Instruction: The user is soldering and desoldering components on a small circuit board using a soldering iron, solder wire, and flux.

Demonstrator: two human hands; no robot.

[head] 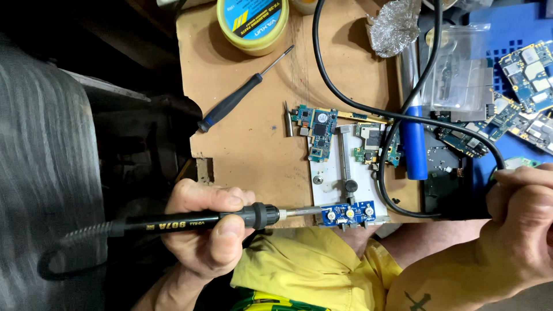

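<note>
1. Black-handled soldering iron (190,220) sits in my left hand (207,230). My fingers are wrapped round the grip and my thumb presses just behind the collar, a firm pencil-like hold I should keep.
2. Its metal tip reaches out past my fingertips to the near edge of the small blue board (348,213), which lies in the white clamp plate (328,178) just beyond my knuckles. I judge the tip should meet one pad only and rest lightly, not push.
3. My right hand (518,224) is curled at the far side of the blue board, apart from it. I cannot tell what it grips, if anything. Steadying it against the bench would help.
4. A black cable (345,103) loops close beyond the clamp plate, so I should keep the hot barrel away from it.
5. A screwdriver (242,92) and a yellow tin (252,23) lie further out from my left hand, well clear of the iron.
</note>
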